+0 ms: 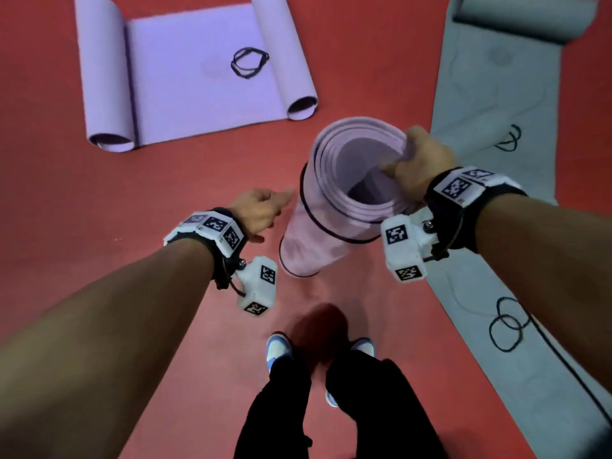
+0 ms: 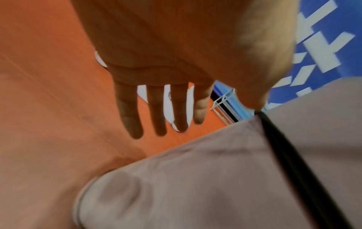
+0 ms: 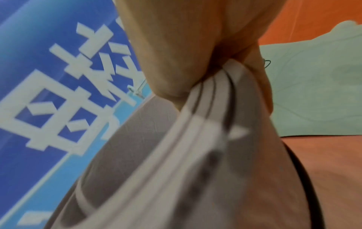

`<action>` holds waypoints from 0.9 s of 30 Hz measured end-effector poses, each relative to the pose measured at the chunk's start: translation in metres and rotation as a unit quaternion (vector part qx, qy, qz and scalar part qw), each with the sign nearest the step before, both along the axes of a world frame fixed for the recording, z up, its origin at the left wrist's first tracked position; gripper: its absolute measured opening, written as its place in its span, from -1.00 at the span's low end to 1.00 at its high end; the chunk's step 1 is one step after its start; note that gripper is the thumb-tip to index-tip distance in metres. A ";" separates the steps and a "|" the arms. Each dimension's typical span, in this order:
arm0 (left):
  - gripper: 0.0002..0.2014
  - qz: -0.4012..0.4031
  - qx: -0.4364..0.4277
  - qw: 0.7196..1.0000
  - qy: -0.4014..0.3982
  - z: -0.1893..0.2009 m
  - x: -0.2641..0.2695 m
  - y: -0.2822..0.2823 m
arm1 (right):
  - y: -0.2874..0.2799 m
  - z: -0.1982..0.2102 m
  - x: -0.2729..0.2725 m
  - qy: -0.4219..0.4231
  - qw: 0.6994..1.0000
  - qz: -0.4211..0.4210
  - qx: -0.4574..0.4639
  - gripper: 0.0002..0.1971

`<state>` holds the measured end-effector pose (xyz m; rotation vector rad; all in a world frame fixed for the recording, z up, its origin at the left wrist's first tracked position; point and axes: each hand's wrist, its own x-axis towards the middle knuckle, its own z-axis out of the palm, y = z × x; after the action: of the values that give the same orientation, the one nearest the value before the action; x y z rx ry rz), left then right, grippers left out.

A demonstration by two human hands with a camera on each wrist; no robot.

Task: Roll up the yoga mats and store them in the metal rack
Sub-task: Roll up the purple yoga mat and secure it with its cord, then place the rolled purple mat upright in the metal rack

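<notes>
- Bare forearms, no sleeves.
- Left hand (image 1: 261, 210): black wrist strap (image 1: 228, 246) carrying white blocks printed with black-and-white square code markers.
- White camera housing (image 1: 258, 286) hangs below the wrist, with a screw and thin black cable.
- Right hand (image 1: 420, 160): matching strap and housing (image 1: 405, 248).
- Black trousers (image 1: 331, 409).
- Blue-and-white shoes (image 1: 280, 351).

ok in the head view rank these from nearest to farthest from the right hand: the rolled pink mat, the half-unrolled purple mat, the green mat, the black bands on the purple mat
1. rolled pink mat: gripped at its top rim by the right hand.
2. green mat: flat on the floor just right of that hand.
3. black bands: up and left, lying on the purple mat.
4. purple mat: its near curled end sits about as close as the bands, so these two are hard to separate.
</notes>
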<state>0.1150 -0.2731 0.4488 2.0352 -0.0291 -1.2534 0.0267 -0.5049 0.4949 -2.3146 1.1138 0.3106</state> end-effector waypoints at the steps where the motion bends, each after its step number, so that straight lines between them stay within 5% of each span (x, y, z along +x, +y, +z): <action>1: -0.54 0.017 -0.031 0.999 -0.026 0.020 0.012 -0.010 | -0.011 0.018 0.011 -0.021 0.999 -0.028 0.008 -0.60; 4: -0.23 -0.017 -0.134 0.985 -0.105 0.061 0.038 -0.039 | -0.034 0.043 0.034 -0.051 0.990 -0.123 0.043 -0.56; 7: 0.07 -0.182 -0.207 0.936 -0.220 0.101 0.077 -0.094 | -0.069 0.069 0.069 -0.061 0.978 -0.178 0.090 -0.40; 9: 0.36 -0.255 -0.200 0.889 -0.324 0.114 0.108 -0.137 | -0.106 0.082 0.100 -0.077 0.974 -0.180 0.117 -0.38; 11: 0.49 -0.258 -0.173 0.874 -0.373 0.129 0.139 -0.179 | -0.145 0.097 0.132 -0.109 0.969 -0.168 0.145 -0.50; 18: 0.41 -0.269 -0.198 0.850 -0.408 0.188 0.246 -0.326 | -0.279 0.145 0.224 -0.152 0.955 -0.176 0.185 -0.69; 24: 0.19 -0.247 -0.160 0.828 -0.477 0.204 0.361 -0.435 | -0.375 0.165 0.347 -0.142 0.959 -0.186 0.161 -0.46; 27: 0.02 -0.317 -0.147 0.820 -0.453 0.199 0.424 -0.485 | -0.427 0.146 0.400 -0.112 0.963 -0.199 0.142 -0.42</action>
<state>0.5386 -0.7576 0.6481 2.2049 -1.3514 -0.4212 0.4266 -0.9319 0.6409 -1.7772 1.2904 0.0458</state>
